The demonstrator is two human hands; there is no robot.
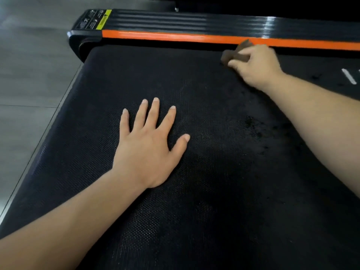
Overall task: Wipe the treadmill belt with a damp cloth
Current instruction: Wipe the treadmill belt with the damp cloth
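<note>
Treadmill belt point(204, 191) fills most of the view, a black sheet with a fine dotted texture that runs from the near edge up to the side rail point(175, 20) at the top. The left hand point(148, 151) lies palm down on the belt a little left of the middle, its fingers straight and spread and holding nothing, with the bare forearm reaching in from the lower left corner. The right hand point(257, 65) is stretched out to the far edge of the belt at the upper right, its fingers curled tight around a bunched brown cloth point(233, 54). The cloth pokes out past the fingertips and above the knuckles, pressed down on the belt just beside the orange strip point(175, 37) that runs along the rail; one corner of it overlaps that strip. The hand and cloth look slightly blurred. Behind the orange strip the rail is glossy black with long ridges, and a yellow warning label point(102, 19) sits at its left end, its print too small to read. Dark specks and blotches point(253, 123) are scattered on the belt beside the right forearm. A short white mark point(349, 76) shows on the belt at the right edge. Grey floor tiles point(29, 75) lie to the left of the treadmill.
</note>
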